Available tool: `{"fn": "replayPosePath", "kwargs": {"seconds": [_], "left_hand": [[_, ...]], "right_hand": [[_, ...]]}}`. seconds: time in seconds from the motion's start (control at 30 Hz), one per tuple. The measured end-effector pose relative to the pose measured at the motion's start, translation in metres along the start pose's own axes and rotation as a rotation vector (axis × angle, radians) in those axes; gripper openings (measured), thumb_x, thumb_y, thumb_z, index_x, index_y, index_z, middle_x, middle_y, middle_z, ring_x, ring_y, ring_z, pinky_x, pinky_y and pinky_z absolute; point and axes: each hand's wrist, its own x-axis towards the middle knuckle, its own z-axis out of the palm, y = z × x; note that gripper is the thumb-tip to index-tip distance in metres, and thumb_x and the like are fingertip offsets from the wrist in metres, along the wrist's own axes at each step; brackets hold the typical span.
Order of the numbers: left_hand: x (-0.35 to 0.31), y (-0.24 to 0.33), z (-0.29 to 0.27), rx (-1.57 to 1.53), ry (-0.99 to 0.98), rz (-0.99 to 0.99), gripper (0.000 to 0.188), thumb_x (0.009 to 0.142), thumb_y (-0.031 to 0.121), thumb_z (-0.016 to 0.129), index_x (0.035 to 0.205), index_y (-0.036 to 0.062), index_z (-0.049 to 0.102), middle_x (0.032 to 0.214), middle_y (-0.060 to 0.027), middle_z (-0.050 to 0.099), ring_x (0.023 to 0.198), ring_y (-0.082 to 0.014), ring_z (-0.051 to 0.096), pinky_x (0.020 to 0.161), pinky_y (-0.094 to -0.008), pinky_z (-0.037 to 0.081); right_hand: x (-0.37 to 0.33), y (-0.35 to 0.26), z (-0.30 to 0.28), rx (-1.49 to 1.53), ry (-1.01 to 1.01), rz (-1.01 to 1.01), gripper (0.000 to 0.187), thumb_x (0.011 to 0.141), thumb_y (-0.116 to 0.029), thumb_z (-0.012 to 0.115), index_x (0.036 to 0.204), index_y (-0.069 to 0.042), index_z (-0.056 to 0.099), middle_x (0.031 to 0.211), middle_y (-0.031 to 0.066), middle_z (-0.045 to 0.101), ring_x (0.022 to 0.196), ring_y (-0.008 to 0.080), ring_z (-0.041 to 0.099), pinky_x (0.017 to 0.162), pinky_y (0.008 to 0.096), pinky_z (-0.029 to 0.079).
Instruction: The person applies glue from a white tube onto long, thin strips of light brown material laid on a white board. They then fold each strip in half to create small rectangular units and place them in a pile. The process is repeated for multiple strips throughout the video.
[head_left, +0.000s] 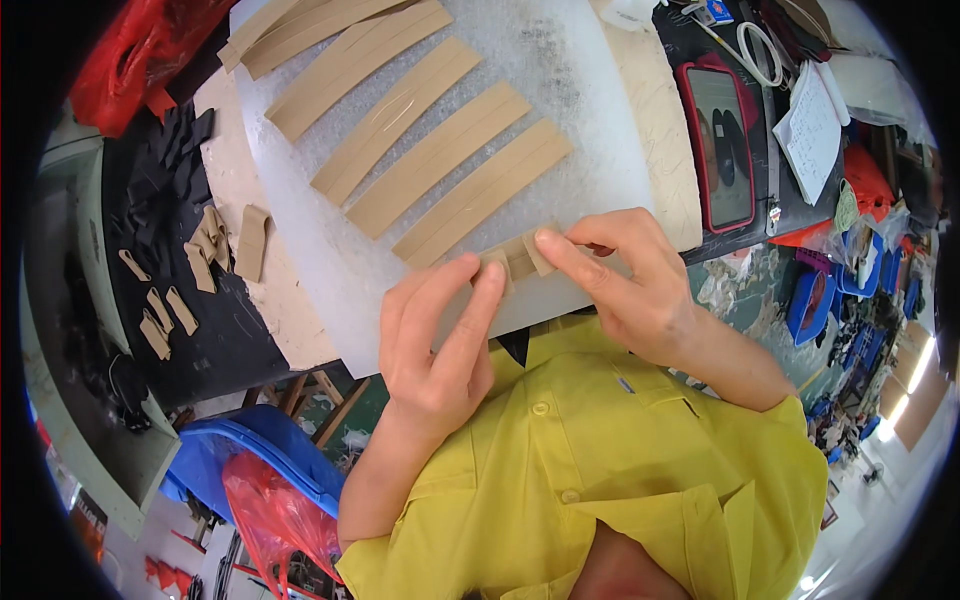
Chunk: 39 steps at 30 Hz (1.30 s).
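A tan strip [517, 259] with its two ends folded over toward the middle is stretched between my hands at the near edge of the white sheet [600, 130]. My left hand [432, 325] pinches one folded end between thumb and fingers. On the other end, my right hand [635, 285] closes with its thumb on top. Beyond my hands, several flat tan strips [485, 190] lie slanted in a row, each with a line along its length. More strips [330, 30] overlap at the far left of the sheet.
Left of the sheet lie folded tan loops [252, 243] and a heap of black strips [165, 170]. A red-framed tablet or phone [718, 145] and an open notebook [810, 125] are at the right. Below the table's left side stands a blue bin [260, 445] with a red bag [275, 515].
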Motion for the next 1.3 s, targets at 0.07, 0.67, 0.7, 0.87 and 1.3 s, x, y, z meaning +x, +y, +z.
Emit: {"fn": "replayPosePath", "kwargs": {"seconds": [0.07, 0.67, 0.7, 0.87, 1.3], "left_hand": [[-0.001, -0.002, 0.004, -0.001, 0.002, 0.025, 0.035, 0.072, -0.002, 0.077, 0.107, 0.0011, 0.076, 0.107, -0.0127, 0.069, 0.090, -0.0278, 0.064, 0.074, -0.0348, 0.054], [0.002, 0.004, 0.006, 0.045, -0.062, 0.002, 0.032, 0.074, -0.001, 0.079, 0.106, 0.0009, 0.077, 0.110, -0.0109, 0.069, 0.095, -0.0290, 0.063, 0.077, -0.0358, 0.053], [-0.001, 0.002, 0.006, 0.077, -0.081, 0.030, 0.030, 0.077, 0.003, 0.079, 0.107, 0.0008, 0.077, 0.111, -0.0109, 0.068, 0.097, -0.0293, 0.063, 0.078, -0.0366, 0.052], [0.005, 0.011, -0.012, 0.290, -0.293, 0.134, 0.030, 0.092, 0.025, 0.069, 0.107, -0.0003, 0.075, 0.116, -0.0113, 0.066, 0.101, -0.0278, 0.061, 0.081, -0.0388, 0.048], [0.019, -0.015, -0.022, 0.304, -0.060, -0.200, 0.025, 0.077, 0.011, 0.083, 0.101, 0.0083, 0.073, 0.091, -0.0047, 0.065, 0.078, -0.0212, 0.056, 0.077, -0.0341, 0.038]], "right_hand": [[-0.001, -0.002, 0.002, 0.004, 0.006, 0.015, 0.056, 0.070, 0.010, 0.069, 0.124, -0.002, 0.069, 0.104, 0.0093, 0.062, 0.082, 0.0251, 0.056, 0.069, 0.0315, 0.050], [0.002, -0.004, 0.003, -0.149, -0.113, -0.045, 0.051, 0.077, -0.005, 0.067, 0.127, -0.001, 0.065, 0.111, 0.0057, 0.062, 0.088, 0.0227, 0.054, 0.076, 0.0315, 0.047], [0.002, -0.005, 0.003, -0.155, -0.122, -0.041, 0.050, 0.077, -0.006, 0.066, 0.127, -0.001, 0.065, 0.112, 0.0058, 0.062, 0.089, 0.0228, 0.054, 0.076, 0.0319, 0.047], [0.008, -0.021, 0.003, -0.401, -0.126, -0.071, 0.042, 0.076, -0.012, 0.067, 0.118, -0.003, 0.068, 0.112, 0.0063, 0.061, 0.097, 0.0230, 0.057, 0.079, 0.0338, 0.044], [0.059, 0.029, -0.006, -0.181, 0.063, 0.073, 0.029, 0.076, -0.002, 0.076, 0.105, -0.009, 0.073, 0.096, 0.0040, 0.070, 0.097, 0.0243, 0.064, 0.088, 0.0393, 0.045]]}}
